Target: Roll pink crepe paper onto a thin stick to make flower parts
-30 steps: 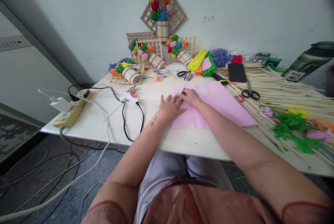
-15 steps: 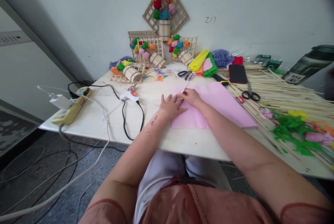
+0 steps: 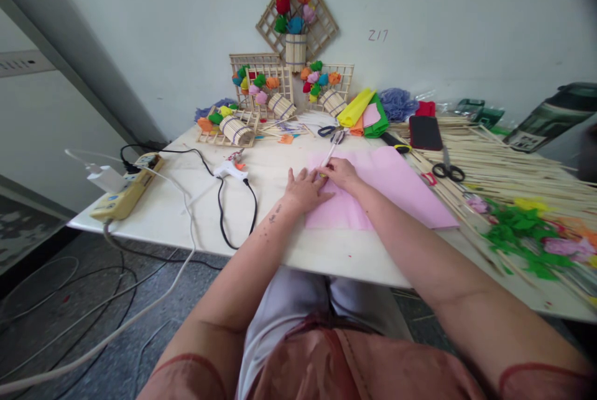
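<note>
Pink paper [image 3: 392, 188] under flat left hand [image 3: 305, 190]; right hand [image 3: 339, 173] pinches half-hidden stick [image 3: 330, 155].

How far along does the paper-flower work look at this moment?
Done: finished flower frames stand by the wall. In hand: the left hand presses flat on the pink paper sheet while the right hand holds a thin tool at its edge. Left: the sheet looks whole, and loose sticks lie unused.

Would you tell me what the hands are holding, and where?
The right hand pinches a thin stick at its near end; the left hand presses the pink paper.
</note>
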Motion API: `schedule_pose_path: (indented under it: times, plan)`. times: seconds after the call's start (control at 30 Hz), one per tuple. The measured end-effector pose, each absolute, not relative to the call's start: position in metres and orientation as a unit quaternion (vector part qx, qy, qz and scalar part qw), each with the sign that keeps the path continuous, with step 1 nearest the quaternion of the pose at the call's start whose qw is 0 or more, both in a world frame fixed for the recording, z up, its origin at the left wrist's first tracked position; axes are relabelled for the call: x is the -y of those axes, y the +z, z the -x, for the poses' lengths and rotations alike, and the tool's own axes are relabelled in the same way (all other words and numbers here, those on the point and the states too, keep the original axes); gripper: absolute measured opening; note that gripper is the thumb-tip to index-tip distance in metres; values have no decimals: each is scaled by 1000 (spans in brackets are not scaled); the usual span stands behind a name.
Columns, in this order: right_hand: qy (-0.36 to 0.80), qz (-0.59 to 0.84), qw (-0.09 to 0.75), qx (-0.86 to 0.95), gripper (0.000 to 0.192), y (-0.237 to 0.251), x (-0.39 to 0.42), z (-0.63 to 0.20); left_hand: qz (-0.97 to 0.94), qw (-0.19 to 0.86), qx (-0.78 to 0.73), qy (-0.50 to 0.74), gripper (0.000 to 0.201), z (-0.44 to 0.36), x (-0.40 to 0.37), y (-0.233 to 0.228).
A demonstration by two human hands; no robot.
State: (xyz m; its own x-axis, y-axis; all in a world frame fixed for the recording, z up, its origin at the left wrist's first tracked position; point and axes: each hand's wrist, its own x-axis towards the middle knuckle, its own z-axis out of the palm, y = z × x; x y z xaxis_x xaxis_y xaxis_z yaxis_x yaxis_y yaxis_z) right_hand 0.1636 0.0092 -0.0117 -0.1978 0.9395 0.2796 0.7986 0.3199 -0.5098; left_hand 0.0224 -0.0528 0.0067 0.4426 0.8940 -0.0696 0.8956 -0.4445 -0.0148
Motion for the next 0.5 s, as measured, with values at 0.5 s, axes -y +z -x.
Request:
schedule_pose_path:
  times: [0.5]
  plan:
    - [143, 555, 340, 745, 27, -24, -19, -167, -848, 20, -529, -25, 65, -22, 52, 5]
